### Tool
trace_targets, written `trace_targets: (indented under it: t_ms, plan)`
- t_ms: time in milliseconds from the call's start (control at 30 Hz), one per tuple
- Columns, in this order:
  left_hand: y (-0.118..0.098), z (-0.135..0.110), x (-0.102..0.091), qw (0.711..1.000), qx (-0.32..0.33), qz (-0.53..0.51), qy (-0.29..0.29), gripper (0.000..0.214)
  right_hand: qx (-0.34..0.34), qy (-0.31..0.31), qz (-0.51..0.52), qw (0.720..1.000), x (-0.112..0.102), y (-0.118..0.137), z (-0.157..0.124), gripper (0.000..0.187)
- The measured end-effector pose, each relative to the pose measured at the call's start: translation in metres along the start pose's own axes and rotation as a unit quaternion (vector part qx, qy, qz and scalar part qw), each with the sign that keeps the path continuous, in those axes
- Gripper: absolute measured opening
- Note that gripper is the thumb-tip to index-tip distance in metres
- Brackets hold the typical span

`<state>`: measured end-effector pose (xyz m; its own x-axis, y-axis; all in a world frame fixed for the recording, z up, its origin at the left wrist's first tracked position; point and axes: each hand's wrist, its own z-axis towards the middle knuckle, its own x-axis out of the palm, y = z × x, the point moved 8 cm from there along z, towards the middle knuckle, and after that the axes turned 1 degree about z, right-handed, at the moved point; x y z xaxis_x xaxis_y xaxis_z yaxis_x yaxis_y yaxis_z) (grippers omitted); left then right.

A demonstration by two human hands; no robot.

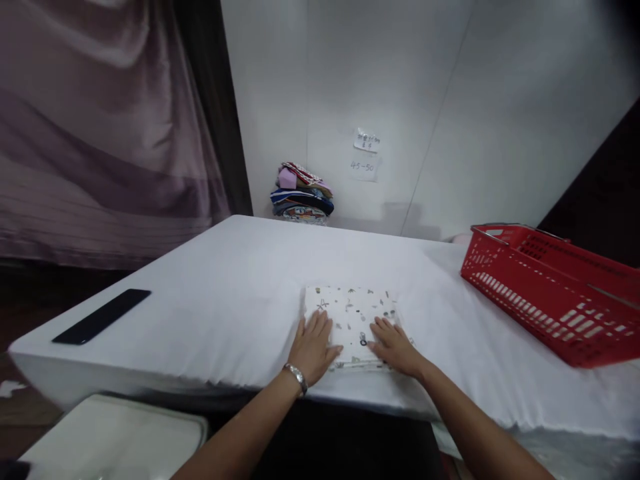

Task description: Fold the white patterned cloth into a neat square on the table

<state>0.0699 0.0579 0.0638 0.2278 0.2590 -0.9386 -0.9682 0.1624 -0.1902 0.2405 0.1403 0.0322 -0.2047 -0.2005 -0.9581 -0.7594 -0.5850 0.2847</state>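
Observation:
A folded white cloth (353, 313) with small dark and greenish printed motifs lies flat near the front edge of the table. What kind of item it is, the folds do not show. My left hand (311, 348) rests on its left side, fingers stretched out and pointing away from me; a silvery bracelet (296, 377) circles that wrist. On the cloth's right side lies my right hand (395, 347), also flat with the fingers extended. Both palms press down on the fabric, and neither hand grips it.
A white sheet covers the table (240, 267). A red plastic basket (540, 293) stands at the right, a black flat strip (103, 316) lies at the left. Behind the far edge is a stack of folded clothes (303, 193). A pale lid (120, 440) sits below the front left.

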Motion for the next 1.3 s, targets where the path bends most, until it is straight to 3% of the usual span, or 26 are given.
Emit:
trace_targets:
  t_ms: [167,300,467,600,800,900,1067,1300]
  plan:
    - [0.018,-0.007,0.023,0.999,-0.033,0.003,0.036,0.056,0.005,-0.104,-0.041,0.994,-0.012,-0.029,0.027,0.058]
    - [0.018,-0.012,0.024,0.996,-0.052,-0.027,0.062,0.059,0.016,-0.130,-0.087,0.987,0.003,-0.047,0.030,0.057]
    - [0.021,0.002,0.017,0.979,-0.110,-0.089,0.148,0.068,0.045,-0.109,-0.119,0.986,0.013,-0.051,0.028,0.057]
    - [0.036,0.031,0.000,0.984,-0.147,-0.047,0.086,0.074,0.064,-0.081,-0.126,0.987,0.013,-0.050,0.029,0.058]
    - [0.068,0.034,0.034,0.964,-0.213,-0.059,0.152,0.075,0.068,-0.057,-0.115,0.989,0.011,-0.049,0.028,0.057]
    - [0.070,0.031,0.039,0.965,-0.210,-0.053,0.147,0.074,0.081,-0.048,-0.131,0.987,-0.001,-0.041,0.038,0.057]
    - [0.070,0.031,0.038,0.965,-0.214,-0.045,0.145,0.074,0.038,-0.108,-0.138,0.984,-0.027,-0.025,0.072,0.058]
    - [0.074,0.029,0.042,0.969,-0.208,-0.044,0.126,0.072,0.098,-0.057,-0.104,0.988,0.001,-0.065,0.082,0.063]
